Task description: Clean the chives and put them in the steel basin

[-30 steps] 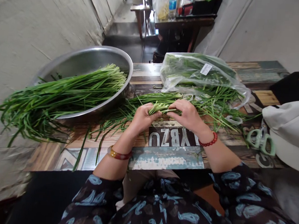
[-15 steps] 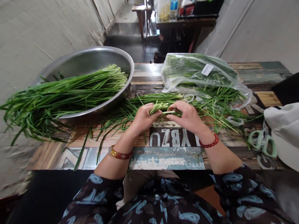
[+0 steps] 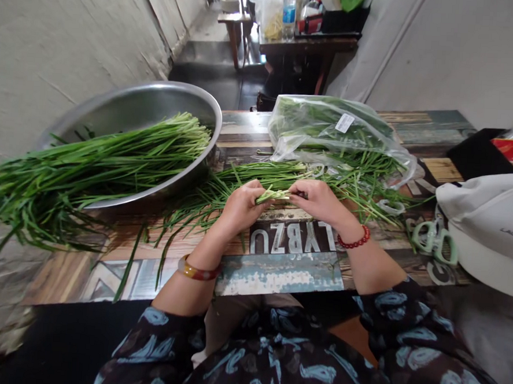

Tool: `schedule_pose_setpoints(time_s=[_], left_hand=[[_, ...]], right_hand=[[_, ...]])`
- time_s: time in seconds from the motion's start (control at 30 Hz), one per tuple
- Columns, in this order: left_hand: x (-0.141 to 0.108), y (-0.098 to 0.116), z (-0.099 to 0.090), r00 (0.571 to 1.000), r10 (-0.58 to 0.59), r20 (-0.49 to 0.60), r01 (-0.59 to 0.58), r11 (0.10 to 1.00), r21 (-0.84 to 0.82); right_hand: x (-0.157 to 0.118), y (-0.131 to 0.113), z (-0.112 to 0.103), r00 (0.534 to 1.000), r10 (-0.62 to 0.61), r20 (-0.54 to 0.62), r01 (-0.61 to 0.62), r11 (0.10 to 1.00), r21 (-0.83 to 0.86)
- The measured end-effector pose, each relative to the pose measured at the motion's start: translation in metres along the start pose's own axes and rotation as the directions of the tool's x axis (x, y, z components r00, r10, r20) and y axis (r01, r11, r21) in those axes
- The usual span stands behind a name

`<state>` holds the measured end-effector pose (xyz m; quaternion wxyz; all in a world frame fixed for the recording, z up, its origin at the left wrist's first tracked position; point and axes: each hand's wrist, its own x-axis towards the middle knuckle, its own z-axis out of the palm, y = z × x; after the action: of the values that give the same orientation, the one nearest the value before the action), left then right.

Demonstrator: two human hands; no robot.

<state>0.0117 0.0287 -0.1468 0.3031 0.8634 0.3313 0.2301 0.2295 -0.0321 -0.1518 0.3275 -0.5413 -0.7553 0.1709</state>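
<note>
My left hand [image 3: 243, 207] is closed round a small bunch of garlic chives [image 3: 272, 196], the pale stem ends pointing right. At those ends my right hand [image 3: 319, 200] pinches with thumb and forefinger; exactly which stems lie between the fingertips is partly hidden. Just behind both hands, loose garlic chives [image 3: 266, 170] are spread over the table. To the left, a large steel basin [image 3: 217, 126] holds a thick pile of chives [image 3: 141, 153], its leaves hanging over the rim. A clear plastic bag [image 3: 326, 112] with more chives lies behind my right hand.
Green-handled scissors [image 3: 431, 240] lie at the right beside a pale cap [image 3: 484, 229]. A black box [image 3: 474, 153] stands farther back. The patterned wooden table [image 3: 277, 274] has its front edge close to my body. Beyond is a second table [image 3: 309, 43] with a bottle [image 3: 289, 14].
My right fingers have closed in on the stem ends, and the single pale stem that stuck out between my hands no longer stands apart. The view has shifted slightly right.
</note>
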Motion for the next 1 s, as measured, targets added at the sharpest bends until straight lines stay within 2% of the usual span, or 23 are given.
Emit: schedule_pose_setpoints(time_s=[0.1,0.17,0.23,0.3,0.5,0.6,0.7,0.77,0.87,1.0], left_hand=[[0.001,0.000,-0.002,0.996,0.014,-0.084,-0.017,0.999,-0.035],[0.002,0.001,-0.003,0.986,0.024,-0.162,-0.033,0.998,-0.053],[0.003,0.000,-0.003,0.974,0.041,-0.222,-0.055,0.997,-0.058],[0.003,0.000,-0.002,0.968,0.051,-0.244,-0.070,0.995,-0.071],[0.001,-0.001,0.002,0.966,-0.076,-0.248,0.019,0.974,-0.225],[0.000,0.001,0.002,0.958,-0.091,-0.271,0.027,0.973,-0.230],[-0.001,0.002,0.001,0.953,-0.106,-0.284,0.032,0.967,-0.253],[-0.001,0.003,0.001,0.945,-0.124,-0.303,0.040,0.963,-0.267],[-0.001,0.004,0.000,0.928,-0.144,-0.344,0.046,0.959,-0.279],[-0.001,0.006,-0.002,0.927,-0.116,-0.356,0.018,0.964,-0.266]], right_hand=[[-0.002,0.004,-0.012,0.999,0.036,-0.007,-0.036,0.995,-0.092],[-0.002,0.010,-0.017,0.991,0.046,-0.126,-0.060,0.992,-0.111],[-0.001,0.020,-0.018,0.956,0.059,-0.287,-0.099,0.987,-0.126],[0.000,0.031,-0.017,0.923,0.057,-0.381,-0.133,0.976,-0.175],[-0.002,0.047,-0.010,0.928,0.074,-0.366,-0.206,0.918,-0.338],[0.001,0.041,-0.012,0.905,0.078,-0.419,-0.197,0.949,-0.248],[0.004,0.032,-0.015,0.868,0.126,-0.480,-0.156,0.987,-0.024],[0.005,0.026,-0.015,0.860,0.186,-0.476,-0.154,0.982,0.106],[0.004,0.019,-0.013,0.870,0.236,-0.433,-0.161,0.966,0.203],[0.003,0.009,-0.010,0.921,0.209,-0.330,-0.114,0.952,0.285]])
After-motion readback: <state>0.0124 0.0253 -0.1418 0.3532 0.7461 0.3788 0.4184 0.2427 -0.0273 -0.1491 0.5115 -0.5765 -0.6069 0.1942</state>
